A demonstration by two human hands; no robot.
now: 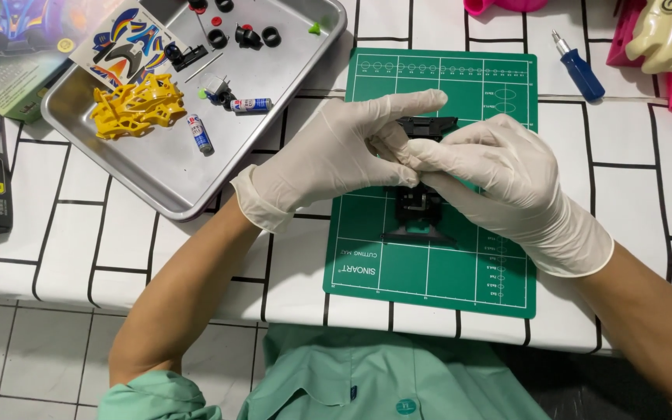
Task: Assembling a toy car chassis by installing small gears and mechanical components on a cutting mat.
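Both my hands wear white gloves and meet over a black toy-car chassis point(420, 208) lying on a green cutting mat point(429, 272). My left hand point(336, 155) grips the chassis from the left, fingers stretched over its top. From the right, my right hand point(491, 171) pinches the same chassis near its middle. The centre of the chassis is hidden under my fingers; only its far end point(428, 124) and near end show.
A metal tray point(173, 167) at the upper left holds a yellow car body point(138, 105), a sticker sheet point(130, 43), two small batteries, black wheels and small parts. A blue screwdriver point(579, 68) lies at the upper right beside pink and beige toys. Boxes stand at the far left.
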